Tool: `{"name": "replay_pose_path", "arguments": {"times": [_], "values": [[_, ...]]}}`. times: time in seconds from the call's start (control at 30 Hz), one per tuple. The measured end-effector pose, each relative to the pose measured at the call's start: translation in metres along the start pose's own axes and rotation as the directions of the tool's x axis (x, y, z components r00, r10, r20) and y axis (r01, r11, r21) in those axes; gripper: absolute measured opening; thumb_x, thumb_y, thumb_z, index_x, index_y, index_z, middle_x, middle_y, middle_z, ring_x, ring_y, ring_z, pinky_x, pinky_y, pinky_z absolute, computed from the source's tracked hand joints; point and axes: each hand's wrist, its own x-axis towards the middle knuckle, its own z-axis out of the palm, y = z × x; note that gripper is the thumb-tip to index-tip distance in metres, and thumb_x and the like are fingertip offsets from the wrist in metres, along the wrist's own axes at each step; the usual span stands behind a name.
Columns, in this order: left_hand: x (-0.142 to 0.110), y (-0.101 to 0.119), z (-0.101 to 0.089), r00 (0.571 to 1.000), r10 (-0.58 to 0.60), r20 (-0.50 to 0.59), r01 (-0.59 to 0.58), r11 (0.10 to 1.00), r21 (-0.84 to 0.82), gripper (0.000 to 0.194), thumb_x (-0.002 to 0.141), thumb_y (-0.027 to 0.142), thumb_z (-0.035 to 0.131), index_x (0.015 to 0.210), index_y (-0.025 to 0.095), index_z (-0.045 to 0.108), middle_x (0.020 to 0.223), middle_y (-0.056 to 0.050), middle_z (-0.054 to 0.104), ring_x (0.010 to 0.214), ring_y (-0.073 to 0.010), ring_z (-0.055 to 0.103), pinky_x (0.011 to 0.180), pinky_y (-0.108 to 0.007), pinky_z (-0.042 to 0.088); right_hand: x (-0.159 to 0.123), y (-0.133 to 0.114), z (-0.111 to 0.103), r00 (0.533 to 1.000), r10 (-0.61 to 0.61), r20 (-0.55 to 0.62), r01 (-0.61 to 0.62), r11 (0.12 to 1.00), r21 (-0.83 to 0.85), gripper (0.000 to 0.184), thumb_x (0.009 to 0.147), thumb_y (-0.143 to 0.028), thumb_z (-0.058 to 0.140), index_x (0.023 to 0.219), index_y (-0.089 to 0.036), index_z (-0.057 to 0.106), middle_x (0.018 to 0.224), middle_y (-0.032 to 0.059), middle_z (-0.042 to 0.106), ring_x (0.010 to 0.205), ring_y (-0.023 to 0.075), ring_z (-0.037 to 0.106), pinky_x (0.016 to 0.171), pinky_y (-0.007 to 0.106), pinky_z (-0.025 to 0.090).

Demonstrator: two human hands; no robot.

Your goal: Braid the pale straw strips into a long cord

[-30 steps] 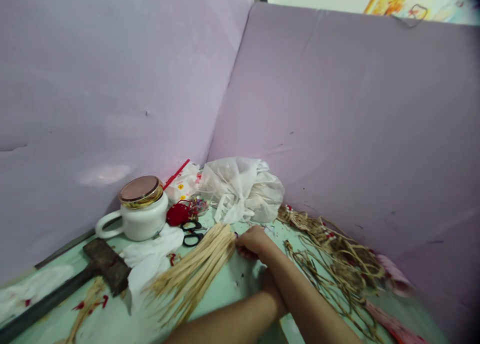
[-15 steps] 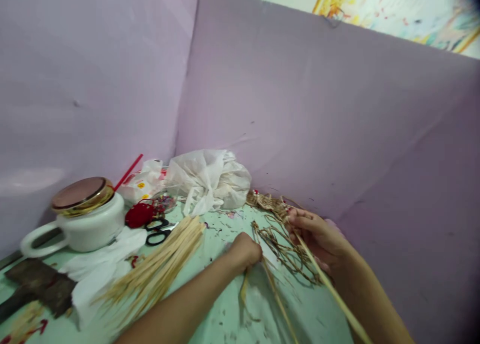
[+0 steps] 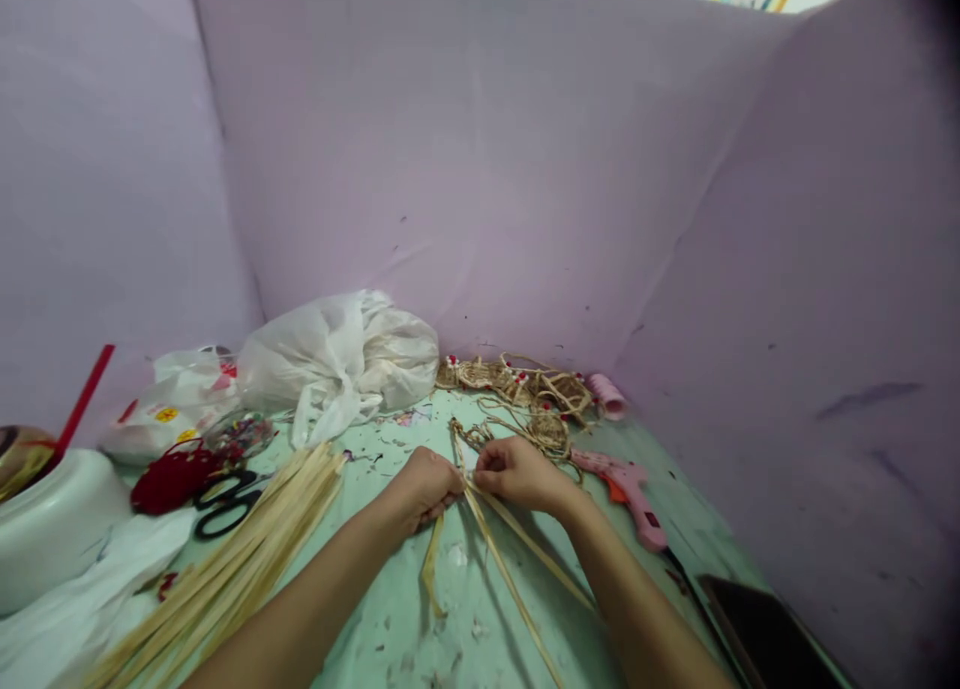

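My left hand (image 3: 431,484) is closed on a thin straw braid (image 3: 456,441), whose darker end sticks up beyond the fingers. Close beside it, my right hand (image 3: 517,472) pinches a pale straw strand (image 3: 551,563) near the point where the strands meet. Another long strand (image 3: 499,559) runs from between the hands toward me. A shorter, curled strand (image 3: 430,569) hangs below the left fist. The exact crossing of the strands is partly covered by my fingertips.
Left lie a bundle of straw strips (image 3: 255,559), black-handled scissors (image 3: 225,504), red yarn (image 3: 176,479) and a white mug (image 3: 60,529). Behind are a plastic bag (image 3: 345,359) and coiled braids (image 3: 551,394). Right are a pink glue gun (image 3: 630,494), a thread spool (image 3: 607,397) and a dark flat object (image 3: 765,634).
The view has turned right, bringing the glue gun and spool into sight. My right hand has come from farther right to beside my left hand, which keeps its grip on the braid.
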Motion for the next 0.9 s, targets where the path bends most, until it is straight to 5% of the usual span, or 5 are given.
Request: {"name": "replay_pose_path", "arguments": {"times": [0.33,0.57,0.77,0.9], "values": [[-0.001,-0.001,0.001,1.000,0.027,0.008,-0.027,0.999,0.017,0.019,0.057,0.012,0.051,0.041,0.014,0.041,0.032,0.007,0.033,0.023,-0.0030,0.023,0.028,-0.018,0.011,0.003,0.013,0.001,0.998,-0.033,0.052,0.031,0.999,0.034,0.020,0.065,-0.012,0.049,0.070,-0.012,0.068,0.052,-0.0011,0.057,0.047,0.0081,0.047,0.046,0.017,0.034],[-0.002,0.000,0.001,1.000,0.027,0.011,-0.028,0.999,0.021,0.017,0.057,0.010,0.048,0.042,0.014,0.042,0.032,0.006,0.033,0.023,-0.0039,0.023,0.028,-0.018,0.012,-0.004,0.006,-0.002,0.995,-0.047,0.089,0.047,0.999,-0.005,0.021,0.069,-0.024,0.052,0.071,-0.012,0.069,0.055,-0.0017,0.057,0.049,0.0077,0.043,0.047,0.018,0.031],[-0.001,-0.001,0.001,1.000,0.018,0.021,-0.019,0.999,0.027,0.015,0.056,0.012,0.047,0.043,0.015,0.042,0.033,0.006,0.034,0.024,-0.0041,0.023,0.028,-0.019,0.011,-0.004,0.006,-0.008,0.997,0.033,-0.068,-0.040,0.995,-0.096,0.020,0.068,-0.020,0.050,0.071,-0.012,0.068,0.058,0.0022,0.061,0.049,0.0096,0.047,0.048,0.019,0.031],[-0.001,0.000,0.000,1.000,0.009,0.022,-0.010,1.000,0.027,0.016,0.056,0.015,0.049,0.043,0.015,0.041,0.034,0.006,0.033,0.024,-0.0037,0.023,0.028,-0.018,0.009,-0.006,-0.001,-0.011,0.972,-0.064,-0.224,-0.009,0.951,-0.309,0.021,0.067,-0.015,0.047,0.070,-0.015,0.068,0.064,0.0044,0.065,0.057,0.0115,0.050,0.054,0.021,0.031]]}}
